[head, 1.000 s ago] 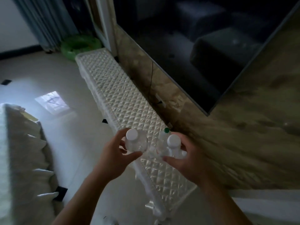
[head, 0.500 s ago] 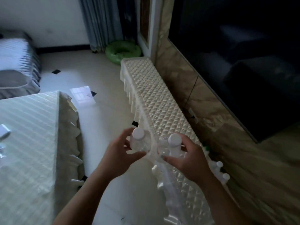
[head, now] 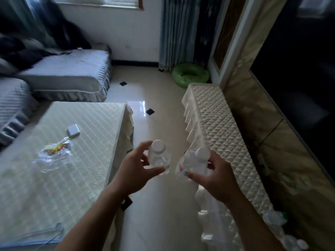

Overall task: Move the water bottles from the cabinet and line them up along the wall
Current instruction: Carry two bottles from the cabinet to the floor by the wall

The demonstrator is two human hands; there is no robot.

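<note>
While held aloft, bottle (head: 158, 156) between left fingers (head: 143, 147)

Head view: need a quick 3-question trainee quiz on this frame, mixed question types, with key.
1. True or false: each hand holds a clear bottle with a white cap.
2. Multiple choice: the green ring lies
A. on the quilted table
B. on the floor past the far end of the long cabinet
C. on the sofa
3. Fill in: the small white box sits on the quilted ____.

Key
1. True. The left hand grips the left bottle; the right hand grips the right bottle.
2. B, beyond the cabinet.
3. Table, near a crinkled wrapper.
</note>
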